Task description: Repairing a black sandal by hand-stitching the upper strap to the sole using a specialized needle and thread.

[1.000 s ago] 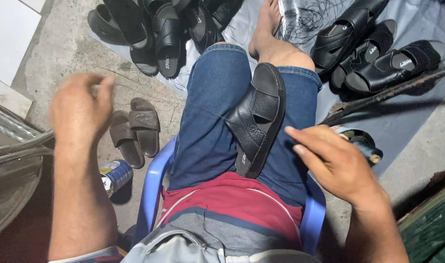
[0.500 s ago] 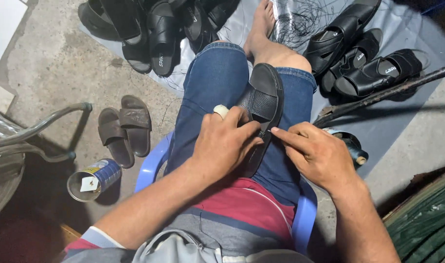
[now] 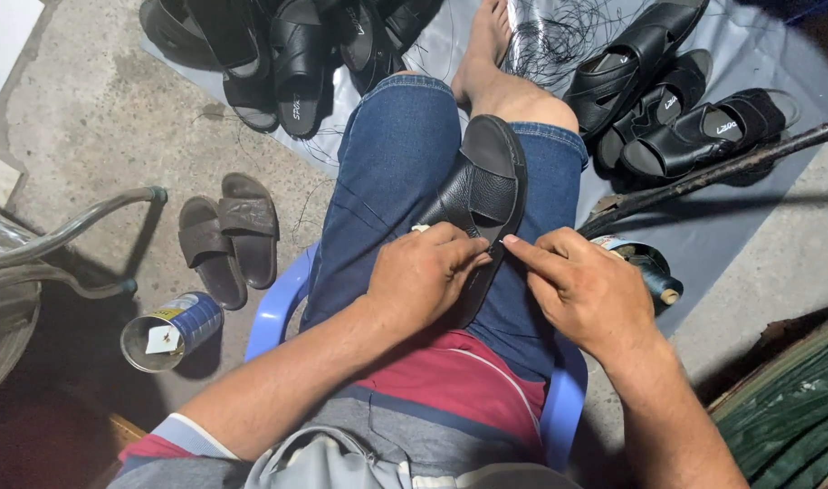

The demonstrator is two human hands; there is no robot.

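Note:
A black leather sandal (image 3: 487,177) lies on my lap, across blue denim shorts (image 3: 388,177), toe pointing away from me. My left hand (image 3: 421,274) rests on the sandal's near end, fingers curled over it, with a small pale object under the knuckles. My right hand (image 3: 579,288) is beside it, thumb and forefinger pinched at the sandal's edge where the two hands meet. Whether a needle or thread is between those fingers is too small to tell.
Several black sandals (image 3: 667,100) lie on a grey sheet (image 3: 758,208) ahead, more at the top left (image 3: 287,54). A brown pair of slides (image 3: 228,235) and an open tin can (image 3: 165,331) sit on the concrete at left. A thread spool (image 3: 649,268) is by my right hand. I sit on a blue plastic chair (image 3: 278,303).
My left hand came down from the raised position at left onto the sandal. My right hand moved in to meet it at the sandal's edge.

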